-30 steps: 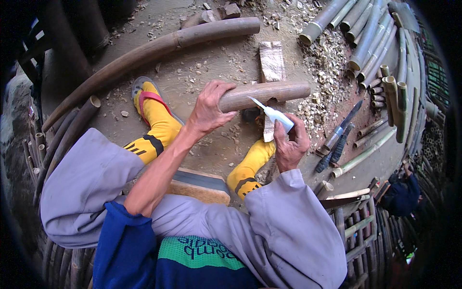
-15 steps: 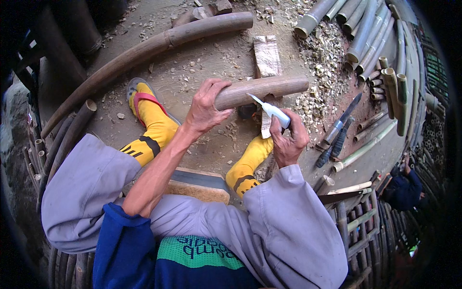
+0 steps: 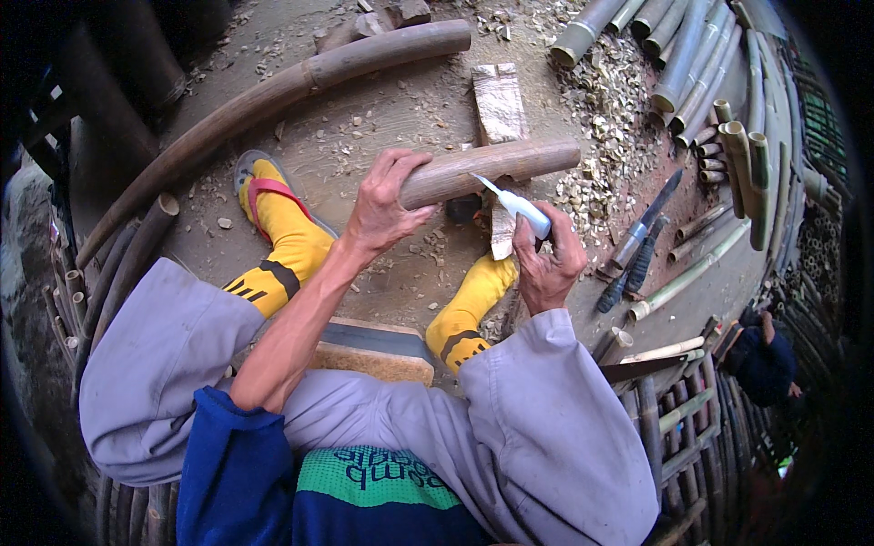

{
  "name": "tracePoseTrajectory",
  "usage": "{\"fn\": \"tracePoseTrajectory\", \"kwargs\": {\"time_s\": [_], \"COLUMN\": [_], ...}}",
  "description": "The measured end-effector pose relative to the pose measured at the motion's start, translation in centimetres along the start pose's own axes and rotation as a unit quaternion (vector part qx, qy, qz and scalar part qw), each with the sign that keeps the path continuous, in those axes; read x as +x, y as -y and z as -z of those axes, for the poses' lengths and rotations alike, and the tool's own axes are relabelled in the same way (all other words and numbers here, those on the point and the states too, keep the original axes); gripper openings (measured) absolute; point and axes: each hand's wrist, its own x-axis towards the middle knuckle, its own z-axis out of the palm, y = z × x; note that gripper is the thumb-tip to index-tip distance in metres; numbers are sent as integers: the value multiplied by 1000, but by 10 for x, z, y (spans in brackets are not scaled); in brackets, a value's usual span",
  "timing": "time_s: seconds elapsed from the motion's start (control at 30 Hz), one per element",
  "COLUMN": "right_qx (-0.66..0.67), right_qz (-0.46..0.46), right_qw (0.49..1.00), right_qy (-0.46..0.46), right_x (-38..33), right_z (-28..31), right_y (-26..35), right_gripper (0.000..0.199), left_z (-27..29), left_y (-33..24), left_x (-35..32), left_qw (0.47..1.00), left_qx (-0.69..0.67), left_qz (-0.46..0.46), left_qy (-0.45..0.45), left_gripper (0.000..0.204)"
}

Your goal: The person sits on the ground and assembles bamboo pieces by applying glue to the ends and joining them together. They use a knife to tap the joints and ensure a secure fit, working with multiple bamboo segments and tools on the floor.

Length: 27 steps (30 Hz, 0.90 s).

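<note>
My left hand (image 3: pixel 387 207) is closed round the near-left end of a short brown bamboo piece (image 3: pixel 439 181). A notch is cut in its side, toward the right end. In my right hand (image 3: pixel 552 266) is a small white glue bottle (image 3: pixel 527 215), gripped between thumb and fingers. Its thin pointed nozzle aims up and left, with the tip at the bamboo's surface just left of the notch; whether it touches I cannot tell. Below the bamboo's middle lies a pale, rough-cut wood block (image 3: pixel 500 105), partly hidden by it.
A knife (image 3: pixel 648 218) and a dark-handled tool (image 3: pixel 637 268) lie at the right among wood chips (image 3: pixel 605 127). A long curved bamboo pole (image 3: pixel 228 109) arcs across the left. Bamboo lengths (image 3: pixel 696 68) are piled far right. Another person (image 3: pixel 767 364) is at the right edge.
The bamboo piece and the glue bottle keep nearly the same pose, both hands still holding them. The view has shifted very slightly.
</note>
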Motion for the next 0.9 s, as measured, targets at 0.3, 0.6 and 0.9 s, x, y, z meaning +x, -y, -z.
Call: {"fn": "tracePoseTrajectory", "kwargs": {"time_s": [0.3, 0.6, 0.9], "right_qx": [-14, -16, -22], "right_qz": [-13, -23, -26], "right_qw": [1000, 1000, 999], "right_qy": [3, -10, -21], "right_x": [1, 1, 2], "right_z": [3, 4, 5], "right_y": [-3, -9, -13], "right_gripper": [23, 23, 22], "left_z": [-1, -2, -3], "left_y": [-1, 2, 2], "left_x": [0, 0, -1], "left_qw": [1000, 1000, 1000], "left_qx": [0, 5, 12], "left_qz": [3, -8, -5], "left_qy": [4, 3, 3], "left_gripper": [63, 63, 63]}}
